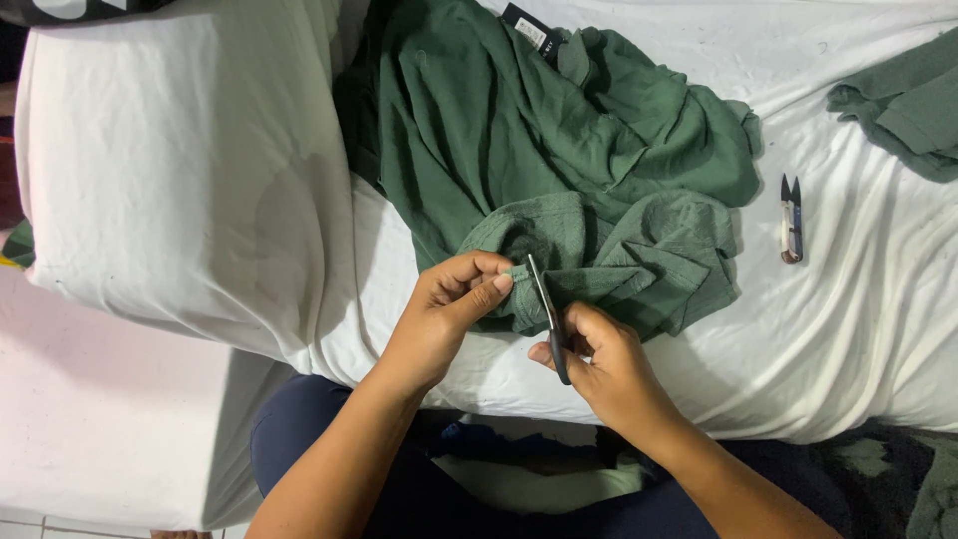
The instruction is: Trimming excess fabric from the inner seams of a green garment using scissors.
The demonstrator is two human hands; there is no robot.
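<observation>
Now pinching the green garment (559, 170) edge with left hand (449, 299), right hand (604, 364) closed around thread snips (547, 314), next probably needing careful cut near fingertips

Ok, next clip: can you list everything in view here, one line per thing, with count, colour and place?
green garment: one, dark green, crumpled on the bed at top centre, its lower edge at the hands
thread snips in hand: one, dark handle with metal blades, tip at the garment's edge
spare thread snips: one, dark and pale, lying on the sheet to the right
second green cloth: one, green, at the right edge, cut off by the frame
white sheet: one, white, covering the bed
garment tag: one, dark, at the garment's top
left hand: pinching the garment's edge
right hand: holding the thread snips
</observation>
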